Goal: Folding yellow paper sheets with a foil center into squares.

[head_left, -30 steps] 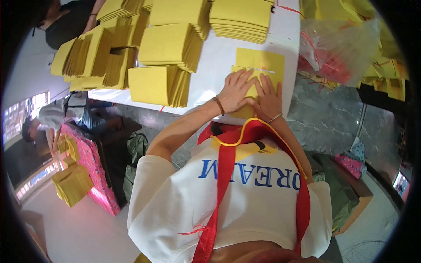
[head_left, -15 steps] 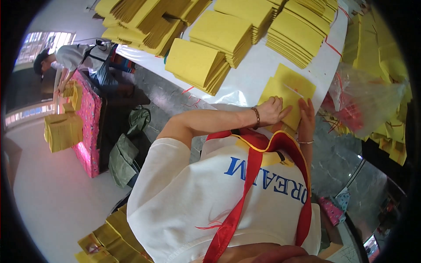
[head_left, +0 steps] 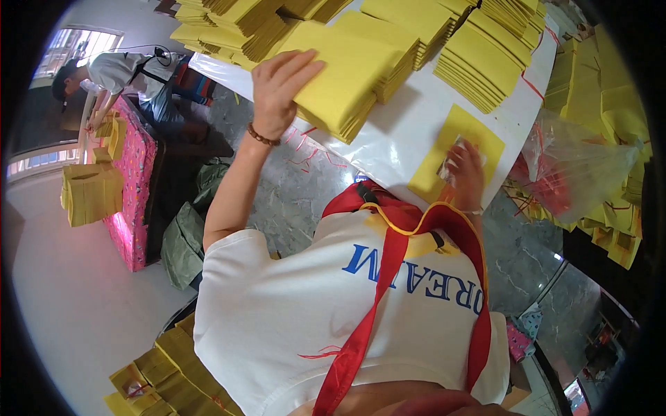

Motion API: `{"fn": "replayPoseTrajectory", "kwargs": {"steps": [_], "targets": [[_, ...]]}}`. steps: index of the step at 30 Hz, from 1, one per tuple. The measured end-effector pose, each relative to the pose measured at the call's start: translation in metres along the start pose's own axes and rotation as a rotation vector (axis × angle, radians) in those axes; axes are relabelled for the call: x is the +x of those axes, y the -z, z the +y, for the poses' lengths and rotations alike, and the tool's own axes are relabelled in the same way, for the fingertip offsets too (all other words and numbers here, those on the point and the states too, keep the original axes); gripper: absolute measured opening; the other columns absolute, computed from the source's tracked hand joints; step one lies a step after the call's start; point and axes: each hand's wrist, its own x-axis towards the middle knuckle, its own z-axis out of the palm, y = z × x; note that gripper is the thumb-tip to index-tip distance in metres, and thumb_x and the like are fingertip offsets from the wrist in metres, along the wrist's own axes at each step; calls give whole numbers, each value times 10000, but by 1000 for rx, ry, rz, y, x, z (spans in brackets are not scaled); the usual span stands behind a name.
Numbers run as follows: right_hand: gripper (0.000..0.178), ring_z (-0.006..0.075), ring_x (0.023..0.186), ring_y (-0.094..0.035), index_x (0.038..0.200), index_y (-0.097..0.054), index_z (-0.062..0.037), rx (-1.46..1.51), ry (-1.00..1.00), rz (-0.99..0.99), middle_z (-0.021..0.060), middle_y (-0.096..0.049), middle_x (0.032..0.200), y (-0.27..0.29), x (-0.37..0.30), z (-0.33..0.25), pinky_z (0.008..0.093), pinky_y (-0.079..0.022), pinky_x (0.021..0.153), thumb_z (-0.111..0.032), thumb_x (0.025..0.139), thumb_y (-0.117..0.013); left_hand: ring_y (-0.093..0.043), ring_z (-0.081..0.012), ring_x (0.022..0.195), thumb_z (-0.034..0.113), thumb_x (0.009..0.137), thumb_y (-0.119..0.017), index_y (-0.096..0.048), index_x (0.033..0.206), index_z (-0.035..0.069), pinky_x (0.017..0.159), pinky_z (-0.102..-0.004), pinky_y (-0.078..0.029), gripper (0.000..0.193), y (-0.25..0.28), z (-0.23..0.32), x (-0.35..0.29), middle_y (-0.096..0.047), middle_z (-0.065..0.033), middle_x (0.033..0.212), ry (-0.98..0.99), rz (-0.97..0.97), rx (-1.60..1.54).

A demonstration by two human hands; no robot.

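Observation:
My left hand (head_left: pixel 277 90) is at the front-left stack of folded yellow paper pieces (head_left: pixel 333 121). Its fingers lie over the near-left edge of the top yellow paper piece (head_left: pixel 350 66); the thumb is hidden. My right hand (head_left: pixel 468 173) is closed round a small, crumpled white wad (head_left: pixel 452 158), whose material I cannot make out. That wad is over a flat yellow sheet (head_left: pixel 485 135) near the table's front-right edge. The hand is somewhat blurred.
More yellow stacks (head_left: pixel 479 62) fill the far side of the white-covered table (head_left: pixel 388 149). At right, a clear plastic bag (head_left: pixel 576 159) sits by yellow bundles (head_left: pixel 617 76). Another person (head_left: pixel 132 80) works at a pink-covered table (head_left: pixel 135 173) on the left. Yellow bundles (head_left: pixel 163 371) lie behind me.
My left hand has moved from the flat sheet up and left to the stack, where a yellow piece now lies under its fingers. My right hand now holds the white wad over a sheet.

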Motion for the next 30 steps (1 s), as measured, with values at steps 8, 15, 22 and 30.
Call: {"fn": "replayPoseTrajectory", "kwargs": {"steps": [8, 15, 22, 30], "targets": [[393, 125, 823, -543, 1244, -467, -89, -327, -37, -522, 45, -566, 1038, -120, 1, 21, 225, -424, 731, -220, 879, -529, -493, -182, 1037, 65, 739, -505, -551, 1157, 236, 863, -372, -332, 454, -45, -41, -74, -546, 19, 1157, -18, -461, 117], [431, 105, 738, -548, 1260, -465, -80, -585, 81, -614, 53, -576, 821, -164, 19, 30, 237, -446, 677, -219, 862, -552, -464, -214, 1101, 78, 728, -525, -500, 1217, 202, 910, -409, -307, 505, -39, -47, -72, -527, -19, 1198, -86, -636, 67], [426, 111, 660, -546, 1238, -496, -75, -376, 32, -630, 35, -581, 731, -159, 31, 52, 242, -450, 622, -234, 849, -567, -317, -283, 1241, 400, 850, -500, -412, 1307, 183, 998, -440, -228, 514, -38, -45, -73, -375, -101, 1352, 344, -612, -181], [388, 113, 718, -556, 1203, -529, -81, -420, 62, -611, 44, -609, 815, -146, 27, 42, 240, -447, 662, -242, 852, -564, -293, -305, 1243, 345, 838, -526, -409, 1313, 188, 1002, -460, -242, 514, -78, -53, -107, -344, -92, 1366, 207, -542, -38]]}}
